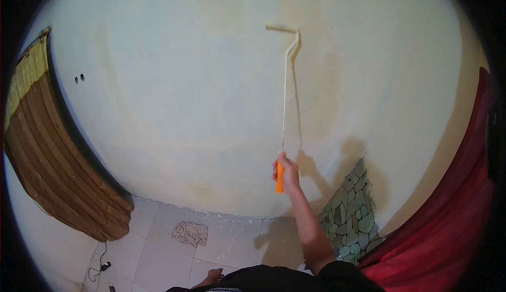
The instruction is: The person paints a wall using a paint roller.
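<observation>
My right hand (287, 172) is closed around the orange handle of a long-framed paint roller (284, 94). The narrow roller head (281, 27) lies against or very close to the pale wall (178, 94), high up. Patches of beige and whitish tone show across this wall, and the roller and arm cast shadows to their right. Low in the view, beside my dark shirt, is my left hand (214, 275); it is small and partly curled, and no object shows in it.
A brown curtain (67, 153) hangs at the left, a red curtain (442, 229) at the right. Stone-pattern cladding (352, 217) covers the lower right wall. A crumpled cloth (190, 233) lies on the paint-spotted tile floor (162, 256). A black cable with a plug (105, 266) is at lower left.
</observation>
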`<act>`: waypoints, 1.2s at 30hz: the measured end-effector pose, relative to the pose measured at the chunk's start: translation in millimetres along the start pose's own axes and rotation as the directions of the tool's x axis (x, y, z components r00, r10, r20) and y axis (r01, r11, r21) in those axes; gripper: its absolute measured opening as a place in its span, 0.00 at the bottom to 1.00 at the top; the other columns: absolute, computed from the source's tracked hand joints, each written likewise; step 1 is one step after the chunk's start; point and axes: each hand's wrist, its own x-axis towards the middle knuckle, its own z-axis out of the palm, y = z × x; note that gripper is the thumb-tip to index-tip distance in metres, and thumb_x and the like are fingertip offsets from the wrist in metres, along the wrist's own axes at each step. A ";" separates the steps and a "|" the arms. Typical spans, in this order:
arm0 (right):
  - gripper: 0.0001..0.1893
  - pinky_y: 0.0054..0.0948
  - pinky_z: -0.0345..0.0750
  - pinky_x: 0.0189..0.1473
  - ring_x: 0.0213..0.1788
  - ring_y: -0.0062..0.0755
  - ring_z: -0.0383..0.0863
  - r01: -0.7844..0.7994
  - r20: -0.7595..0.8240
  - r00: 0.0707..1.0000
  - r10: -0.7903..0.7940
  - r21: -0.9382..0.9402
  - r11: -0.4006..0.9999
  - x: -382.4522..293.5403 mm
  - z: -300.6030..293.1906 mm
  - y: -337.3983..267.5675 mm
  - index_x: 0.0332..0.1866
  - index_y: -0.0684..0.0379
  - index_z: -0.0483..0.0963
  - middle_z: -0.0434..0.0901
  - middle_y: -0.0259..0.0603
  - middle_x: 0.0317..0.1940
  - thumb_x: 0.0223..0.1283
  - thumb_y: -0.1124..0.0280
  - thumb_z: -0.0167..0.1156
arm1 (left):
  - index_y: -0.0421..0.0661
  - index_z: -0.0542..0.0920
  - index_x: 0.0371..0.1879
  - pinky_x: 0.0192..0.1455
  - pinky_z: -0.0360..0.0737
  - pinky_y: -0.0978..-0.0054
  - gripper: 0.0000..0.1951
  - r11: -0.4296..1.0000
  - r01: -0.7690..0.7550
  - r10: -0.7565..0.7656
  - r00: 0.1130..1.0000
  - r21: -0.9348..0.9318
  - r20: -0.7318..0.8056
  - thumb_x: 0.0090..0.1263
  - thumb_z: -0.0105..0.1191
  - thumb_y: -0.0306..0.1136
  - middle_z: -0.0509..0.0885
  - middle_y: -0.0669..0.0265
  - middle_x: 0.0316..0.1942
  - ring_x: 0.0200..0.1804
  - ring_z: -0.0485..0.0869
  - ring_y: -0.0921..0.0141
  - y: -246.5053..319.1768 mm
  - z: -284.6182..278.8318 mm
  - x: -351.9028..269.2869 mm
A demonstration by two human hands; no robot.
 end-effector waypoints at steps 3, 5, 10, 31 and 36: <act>0.21 0.22 0.64 0.14 0.11 0.24 0.66 -0.022 -0.027 0.999 0.022 -0.032 0.999 -23.8 -17.0 51.2 0.22 0.59 0.67 0.66 0.34 0.12 0.60 0.51 0.47 | 0.44 0.70 0.41 0.30 0.74 0.68 0.11 1.000 0.007 -0.007 1.000 0.016 0.014 0.62 0.40 0.35 0.77 0.55 0.34 0.33 0.76 0.66 -2.1 2.9 -3.1; 0.21 0.22 0.64 0.14 0.12 0.24 0.66 -0.077 -0.025 0.997 0.077 0.010 0.997 -39.6 -28.8 85.4 0.21 0.59 0.66 0.66 0.34 0.13 0.60 0.52 0.47 | 0.44 0.70 0.41 0.30 0.74 0.68 0.12 1.000 0.008 -0.009 1.000 0.027 0.021 0.62 0.41 0.35 0.78 0.55 0.35 0.33 0.77 0.66 -2.3 3.7 -1.2; 0.21 0.22 0.64 0.14 0.12 0.23 0.65 -0.204 -0.075 0.976 0.204 0.008 0.979 -80.0 -51.2 150.9 0.21 0.59 0.66 0.66 0.34 0.14 0.60 0.52 0.46 | 0.43 0.70 0.41 0.31 0.74 0.68 0.13 0.998 0.014 -0.016 0.999 0.053 0.032 0.62 0.42 0.37 0.78 0.56 0.36 0.33 0.77 0.66 -5.4 7.0 0.8; 0.23 0.22 0.63 0.13 0.10 0.23 0.66 0.270 0.014 0.961 -0.276 -0.260 0.927 23.3 22.0 -140.9 0.21 0.57 0.64 0.64 0.32 0.12 0.59 0.47 0.45 | 0.47 0.71 0.39 0.32 0.78 0.70 0.11 0.966 -0.018 0.035 0.998 0.257 -0.060 0.58 0.50 0.33 0.82 0.64 0.34 0.37 0.82 0.68 -27.6 27.1 18.1; 0.23 0.24 0.63 0.13 0.11 0.25 0.67 0.290 0.023 0.955 -0.296 -0.279 0.916 31.8 47.7 -209.7 0.20 0.58 0.64 0.64 0.33 0.11 0.58 0.47 0.47 | 0.45 0.72 0.38 0.30 0.76 0.67 0.10 0.955 -0.050 0.074 0.995 0.293 -0.072 0.59 0.48 0.34 0.81 0.61 0.34 0.35 0.81 0.67 -36.6 32.6 20.9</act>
